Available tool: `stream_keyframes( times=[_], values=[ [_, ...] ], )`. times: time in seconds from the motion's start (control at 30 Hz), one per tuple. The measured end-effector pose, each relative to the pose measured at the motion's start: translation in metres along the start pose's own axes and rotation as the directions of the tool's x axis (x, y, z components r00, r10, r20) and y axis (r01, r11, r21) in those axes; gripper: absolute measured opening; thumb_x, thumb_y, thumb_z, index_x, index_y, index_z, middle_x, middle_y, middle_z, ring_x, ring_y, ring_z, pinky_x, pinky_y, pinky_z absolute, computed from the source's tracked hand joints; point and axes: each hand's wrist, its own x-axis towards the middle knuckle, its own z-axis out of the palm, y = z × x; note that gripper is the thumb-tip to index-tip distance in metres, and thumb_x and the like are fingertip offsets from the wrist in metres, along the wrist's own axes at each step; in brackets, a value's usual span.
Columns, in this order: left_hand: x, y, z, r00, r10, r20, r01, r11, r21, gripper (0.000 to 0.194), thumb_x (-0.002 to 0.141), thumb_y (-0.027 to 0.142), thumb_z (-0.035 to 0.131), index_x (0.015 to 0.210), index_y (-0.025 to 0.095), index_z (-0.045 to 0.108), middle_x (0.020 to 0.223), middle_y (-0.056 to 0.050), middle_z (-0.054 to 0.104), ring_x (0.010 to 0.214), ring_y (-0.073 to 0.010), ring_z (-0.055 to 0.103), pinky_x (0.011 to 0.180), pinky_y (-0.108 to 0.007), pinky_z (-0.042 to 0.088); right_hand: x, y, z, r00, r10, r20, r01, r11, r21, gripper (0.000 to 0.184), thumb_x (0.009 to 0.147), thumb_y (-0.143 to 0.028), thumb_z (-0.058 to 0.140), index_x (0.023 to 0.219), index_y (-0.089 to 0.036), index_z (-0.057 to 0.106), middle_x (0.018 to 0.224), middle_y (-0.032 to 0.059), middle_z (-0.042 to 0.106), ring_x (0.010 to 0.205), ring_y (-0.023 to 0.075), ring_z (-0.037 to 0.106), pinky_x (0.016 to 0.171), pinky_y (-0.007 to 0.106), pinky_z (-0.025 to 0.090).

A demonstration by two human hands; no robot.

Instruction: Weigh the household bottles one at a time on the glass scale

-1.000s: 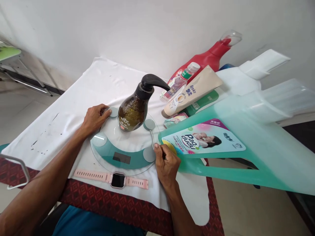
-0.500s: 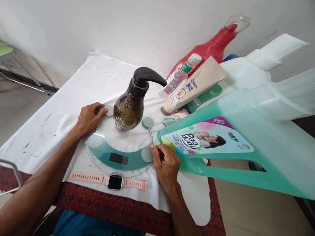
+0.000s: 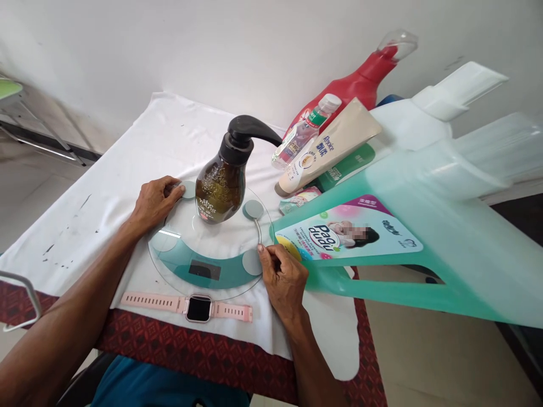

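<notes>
A round glass scale (image 3: pixel 203 257) with a teal band lies on a white cloth (image 3: pixel 127 169). A brown pump bottle (image 3: pixel 220 183) with a black spout stands on it. My left hand (image 3: pixel 155 200) grips the scale's far left rim, fingers curled over the edge. My right hand (image 3: pixel 282 277) pinches the scale's near right rim with closed fingers. A pink smartwatch (image 3: pixel 197 308) lies flat just in front of the scale.
A big teal detergent jug (image 3: pixel 403 226) lies on its side at the right, close to my right hand. Behind it lie a cream tube (image 3: pixel 331 147), a small clear bottle (image 3: pixel 303 135), a red bottle (image 3: pixel 360 85) and a white jug (image 3: pixel 424 121). A wall stands behind.
Both hands keep their hold on the scale's rim. Scale and bottle sit slightly further left in view; the view itself has shifted a little.
</notes>
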Motion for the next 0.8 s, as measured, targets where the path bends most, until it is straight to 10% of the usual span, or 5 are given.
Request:
stream_keyframes(
  times=[0.23, 0.43, 0.8],
  values=[
    [0.000, 0.001, -0.002, 1.000, -0.023, 0.020, 0.023, 1.000, 0.004, 0.052, 0.089, 0.053, 0.052, 0.117, 0.016, 0.077, 0.093, -0.008, 0.078, 0.083, -0.0239, 0.067, 0.080, -0.034, 0.048, 0.025, -0.040, -0.022, 0.989, 0.024, -0.147, -0.025, 1.000, -0.005, 0.023, 0.094, -0.043, 0.074, 0.098, -0.023, 0.062, 0.071, -0.0040, 0.054, 0.062, 0.0139, 0.053, 0.060, 0.028, 0.048],
    [0.002, -0.005, -0.002, 0.999, -0.002, 0.032, 0.002, 1.000, 0.022, 0.056, 0.088, 0.055, 0.046, 0.117, 0.018, 0.075, 0.099, -0.009, 0.079, 0.086, -0.0274, 0.070, 0.082, -0.037, 0.051, 0.091, -0.106, -0.004, 0.997, 0.076, 0.000, -0.073, 0.963, 0.261, 0.081, 0.082, -0.065, 0.077, 0.144, -0.024, 0.044, 0.146, 0.0144, 0.055, 0.134, 0.0303, 0.056, 0.108, 0.052, 0.052],
    [0.003, -0.009, 0.000, 0.999, 0.017, 0.045, -0.020, 0.998, 0.064, 0.049, 0.092, 0.048, 0.043, 0.117, 0.019, 0.074, 0.105, -0.011, 0.080, 0.097, -0.0309, 0.072, 0.087, -0.039, 0.052, 0.111, -0.124, 0.039, 0.965, 0.263, 0.009, -0.235, 0.846, 0.479, 0.045, 0.086, -0.050, 0.078, 0.118, -0.023, 0.062, 0.108, 0.0045, 0.073, 0.092, 0.0200, 0.068, 0.091, 0.045, 0.058]
  ],
)
